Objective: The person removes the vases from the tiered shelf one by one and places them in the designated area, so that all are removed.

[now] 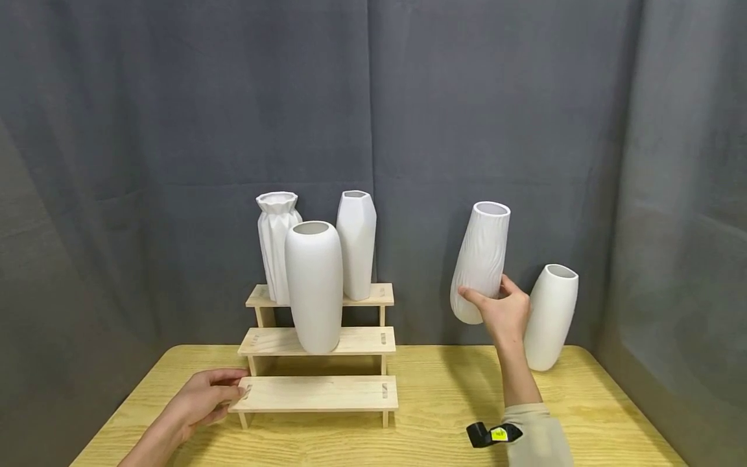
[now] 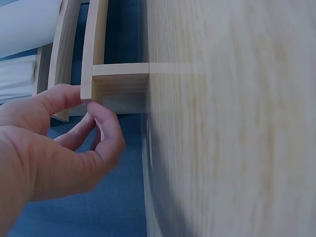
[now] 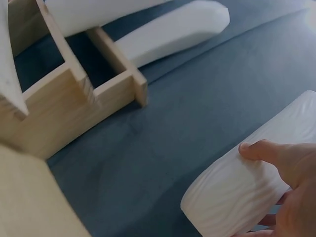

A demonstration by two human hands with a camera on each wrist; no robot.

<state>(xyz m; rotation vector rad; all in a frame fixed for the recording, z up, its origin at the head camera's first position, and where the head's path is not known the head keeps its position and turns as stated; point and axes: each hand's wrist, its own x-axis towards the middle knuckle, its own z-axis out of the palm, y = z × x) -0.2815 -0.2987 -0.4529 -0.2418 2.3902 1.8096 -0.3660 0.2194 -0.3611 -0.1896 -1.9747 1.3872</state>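
Note:
My right hand [image 1: 506, 312] grips the lower part of a white vase with wavy ridges [image 1: 481, 259], raised above the table and tilted a little to the right. In the right wrist view the thumb lies along the side of this ridged vase [image 3: 242, 197]. At the left, my left hand [image 1: 201, 399] pinches the left end of the bottom step of a three-tier wooden stand [image 1: 318, 394]. The left wrist view has thumb and fingers at that board's corner [image 2: 88, 91]. A smooth rounded white vase [image 1: 315, 288] stands on the middle step.
On the top step are a pleated white vase [image 1: 274, 246] and a faceted white vase [image 1: 357, 246]. Another white vase [image 1: 551, 318] stands on the wooden table [image 1: 443, 402] at the right, beside my right hand. Grey curtains [image 1: 525, 117] hang behind and at both sides.

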